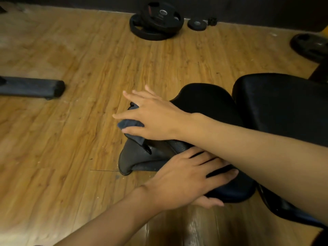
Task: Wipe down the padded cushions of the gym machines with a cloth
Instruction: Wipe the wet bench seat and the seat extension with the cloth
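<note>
Press the cloth along the cushion with the right hand flat, fingers spread. The left hand clamps its near edge, thumb beneath.

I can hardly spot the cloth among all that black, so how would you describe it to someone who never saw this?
Find the black padded seat at centre right, above the wooden floor. At its left end the right hand presses flat on a small cloth. It is greyish-blue, crumpled and dull, unlike the shiny black seat under it.
</note>
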The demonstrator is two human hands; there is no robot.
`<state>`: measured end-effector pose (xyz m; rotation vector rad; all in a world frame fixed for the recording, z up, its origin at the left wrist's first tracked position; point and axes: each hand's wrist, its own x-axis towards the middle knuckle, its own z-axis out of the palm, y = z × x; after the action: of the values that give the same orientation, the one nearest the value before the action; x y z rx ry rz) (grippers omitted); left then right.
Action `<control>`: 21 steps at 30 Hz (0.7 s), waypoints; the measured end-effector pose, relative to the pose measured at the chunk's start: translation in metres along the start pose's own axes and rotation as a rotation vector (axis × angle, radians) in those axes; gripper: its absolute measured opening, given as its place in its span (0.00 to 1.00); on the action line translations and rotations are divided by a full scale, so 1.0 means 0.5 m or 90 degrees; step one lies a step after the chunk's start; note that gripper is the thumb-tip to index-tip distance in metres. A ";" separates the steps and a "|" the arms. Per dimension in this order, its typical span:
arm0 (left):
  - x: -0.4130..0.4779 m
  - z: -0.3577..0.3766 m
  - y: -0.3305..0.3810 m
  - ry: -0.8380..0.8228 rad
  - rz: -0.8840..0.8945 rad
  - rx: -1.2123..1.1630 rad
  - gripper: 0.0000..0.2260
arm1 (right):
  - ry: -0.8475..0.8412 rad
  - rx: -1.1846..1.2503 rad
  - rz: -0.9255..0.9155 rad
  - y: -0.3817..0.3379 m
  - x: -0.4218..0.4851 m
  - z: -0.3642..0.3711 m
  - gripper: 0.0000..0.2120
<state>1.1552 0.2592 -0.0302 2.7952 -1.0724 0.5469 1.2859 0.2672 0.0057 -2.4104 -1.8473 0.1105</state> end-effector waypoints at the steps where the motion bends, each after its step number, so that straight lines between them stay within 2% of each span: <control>1: -0.001 0.001 -0.001 0.000 -0.001 -0.001 0.28 | -0.021 0.016 0.010 -0.003 -0.004 -0.006 0.27; 4: -0.002 -0.001 -0.004 -0.005 0.003 -0.003 0.29 | 0.003 0.022 0.017 0.027 -0.110 -0.029 0.26; 7: -0.002 0.006 -0.001 -0.001 0.009 0.001 0.29 | 0.052 -0.041 0.121 0.089 -0.256 -0.045 0.27; 10: -0.003 0.008 0.003 -0.004 0.001 -0.004 0.28 | 0.041 -0.083 0.151 0.110 -0.263 -0.041 0.29; 13: -0.005 0.009 0.004 0.001 0.002 -0.001 0.28 | 0.062 0.020 0.128 0.108 -0.183 -0.030 0.30; 16: -0.007 0.007 0.007 -0.015 0.000 0.011 0.28 | 0.074 0.085 0.111 0.106 -0.183 -0.020 0.31; 21: 0.002 -0.056 0.025 -0.139 -0.017 -0.011 0.27 | 0.155 0.143 0.174 0.079 -0.315 -0.044 0.21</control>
<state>1.1393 0.2554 -0.0042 2.9020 -1.0677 0.2312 1.2856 0.1042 0.0217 -2.3811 -1.3245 0.0409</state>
